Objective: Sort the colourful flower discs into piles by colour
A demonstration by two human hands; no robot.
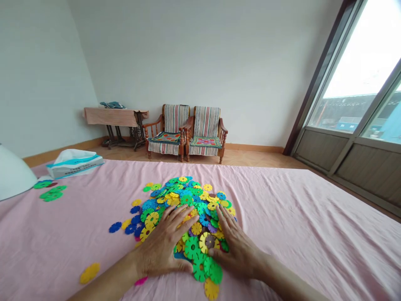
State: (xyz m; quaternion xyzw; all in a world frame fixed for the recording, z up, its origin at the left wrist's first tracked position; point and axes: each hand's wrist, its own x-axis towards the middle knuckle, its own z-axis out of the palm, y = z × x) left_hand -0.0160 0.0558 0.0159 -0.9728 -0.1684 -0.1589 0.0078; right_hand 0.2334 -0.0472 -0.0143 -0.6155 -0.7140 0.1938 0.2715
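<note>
A heap of notched plastic disc pieces (191, 246) in green, yellow, blue and purple spreads over the pink cloth. My left hand (167, 240) lies palm down on the left side of the heap, its fingers stretched forward and its thumb out to the right. On the heap's right edge rests my right hand (234, 242), fingers extended, with the thumb near a yellow and brown disc (209, 242). Neither hand grips a piece. The discs beneath both palms are hidden.
A tissue box (75, 163) stands at the far left, near a white rounded object (14, 173) and several green discs (53, 193). A loose yellow disc (90, 273) lies left of my left forearm. Beyond the pink-covered surface (282, 209) are two wooden armchairs (205, 125).
</note>
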